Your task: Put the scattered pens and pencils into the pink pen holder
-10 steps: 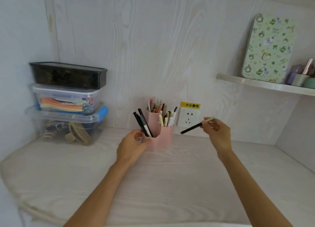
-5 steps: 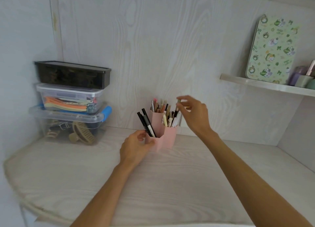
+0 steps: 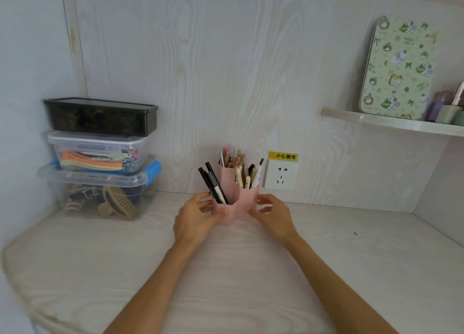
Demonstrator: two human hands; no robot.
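Both hands cup the pink holder (image 3: 236,205) on the desk (image 3: 226,271): left hand (image 3: 194,217) at its 9 o'clock, fingers loosely curled against the wall; right hand (image 3: 272,213) at 3 o'clock, fingers spread and touching the side. Black pens (image 3: 213,185) lean out of the front-left compartment; pencils (image 3: 232,158) and pale pens (image 3: 247,179) fill the other two. At the holder's 2 o'clock, a socket (image 3: 281,176) sits under a yellow label (image 3: 283,156). Stacked boxes (image 3: 100,155) stand at 9 o'clock, a shelf (image 3: 391,124) at 2 o'clock.
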